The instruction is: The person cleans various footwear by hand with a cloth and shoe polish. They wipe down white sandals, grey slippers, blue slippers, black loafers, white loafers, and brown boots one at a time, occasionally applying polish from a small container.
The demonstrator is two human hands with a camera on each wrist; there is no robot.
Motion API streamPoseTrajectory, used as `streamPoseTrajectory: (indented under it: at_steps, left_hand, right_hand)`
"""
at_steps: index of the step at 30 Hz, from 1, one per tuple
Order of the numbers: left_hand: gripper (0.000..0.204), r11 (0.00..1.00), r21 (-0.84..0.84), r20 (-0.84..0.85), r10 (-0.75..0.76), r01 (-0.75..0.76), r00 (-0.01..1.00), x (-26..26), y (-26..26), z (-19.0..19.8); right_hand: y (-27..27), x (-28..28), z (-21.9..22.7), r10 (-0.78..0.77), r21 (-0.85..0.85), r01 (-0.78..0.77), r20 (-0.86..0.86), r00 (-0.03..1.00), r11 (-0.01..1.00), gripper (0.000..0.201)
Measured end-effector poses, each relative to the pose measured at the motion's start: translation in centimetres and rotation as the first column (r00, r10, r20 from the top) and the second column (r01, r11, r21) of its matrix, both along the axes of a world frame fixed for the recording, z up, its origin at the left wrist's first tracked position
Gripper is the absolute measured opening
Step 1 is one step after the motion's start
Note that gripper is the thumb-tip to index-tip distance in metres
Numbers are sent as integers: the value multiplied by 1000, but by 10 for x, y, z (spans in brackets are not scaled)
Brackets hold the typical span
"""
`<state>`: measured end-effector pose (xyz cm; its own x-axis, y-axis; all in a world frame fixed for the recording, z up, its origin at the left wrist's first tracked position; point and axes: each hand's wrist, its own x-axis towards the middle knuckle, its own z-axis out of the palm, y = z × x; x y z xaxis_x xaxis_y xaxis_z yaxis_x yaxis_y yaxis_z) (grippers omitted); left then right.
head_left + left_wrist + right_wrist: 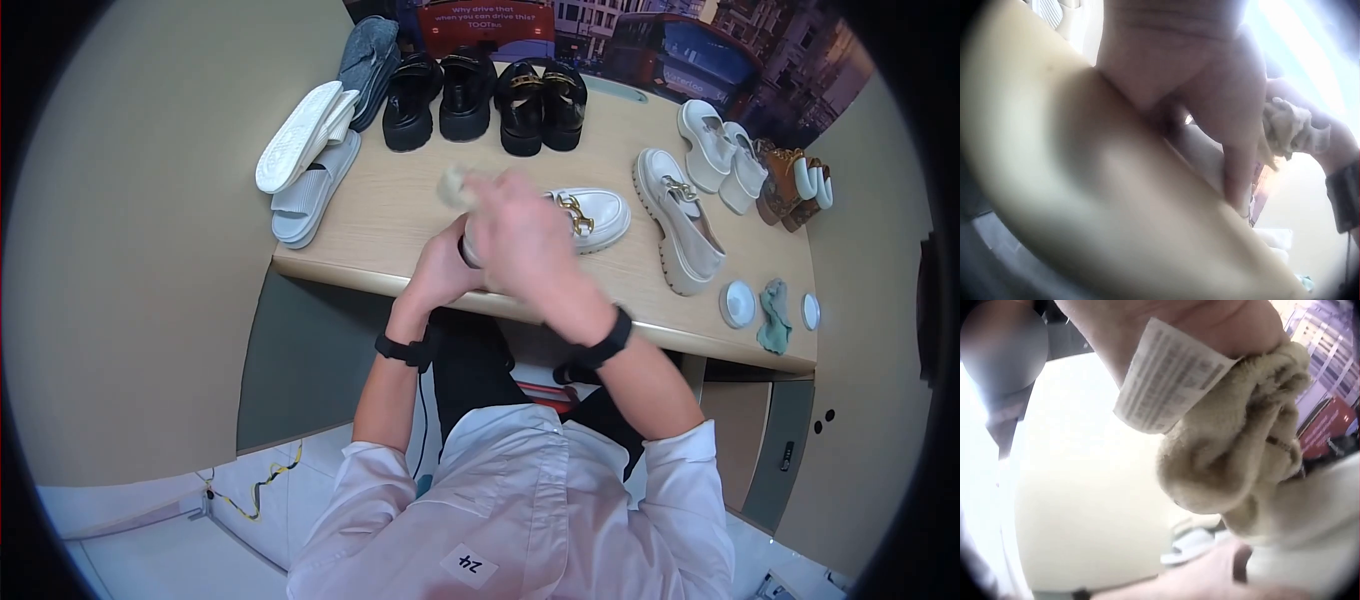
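A white loafer (603, 212) with a gold chain ornament lies near the table's front edge, its toe pointing right. My left hand (441, 272) holds it at the heel end; in the left wrist view that hand (1179, 69) curls over the shoe's edge. Above the shoe, blurred by motion, my right hand (532, 245) grips a bunched beige cloth (1229, 440). A printed white label (1169, 378) hangs from the cloth. In the head view, my right hand and forearm hide the middle of the loafer.
The matching white loafer (685, 225) stands to the right, with white shoes (715, 150) and brown boots (792, 185) behind. Black shoes (465, 100) line the back; slippers (315, 185) lie at the left. A green cloth (774, 315) lies between white dishes (738, 304) at the front right.
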<state>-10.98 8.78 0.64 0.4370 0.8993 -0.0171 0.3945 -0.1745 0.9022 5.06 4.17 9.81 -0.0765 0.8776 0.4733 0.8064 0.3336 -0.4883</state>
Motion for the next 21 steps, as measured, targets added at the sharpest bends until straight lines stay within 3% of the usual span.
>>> streamPoseTrajectory:
  at_steps: [2,4,7,11,14,15,18,19,21]
  left_hand:
    - [83,997,56,79,-58,54,995,-1,2,-2]
    - [86,994,82,110,-86,77,990,-5,4,-2]
    - [87,991,75,72,-112,107,991,-7,11,0]
    - [88,990,68,56,-127,123,990,-4,12,14]
    - [92,954,298,40,14,-25,999,-1,16,-3]
    - [84,869,476,-38,173,-134,984,-2,14,-8]
    - [72,871,289,-285,475,-398,833,15,5,10]
    - [54,891,218,-298,450,-399,842,20,-1,20]
    - [46,932,134,-86,349,-336,933,21,1,-11]
  right_hand:
    - [18,48,14,-105,180,122,-100,989,976,35]
    - [23,101,33,-246,230,262,-98,964,937,41]
    - [19,153,24,-357,-13,359,86,930,933,41]
    - [17,170,-21,-310,-273,348,173,935,897,41]
    - [7,165,-23,-327,-382,358,148,934,852,40]
    - [1,166,-18,-332,-426,360,140,933,830,40]
    - [-24,158,1,-337,-513,344,111,935,786,41]
    - [-32,156,3,-334,-534,334,100,937,777,41]
    - [-45,153,-2,-324,-522,300,47,945,799,42]
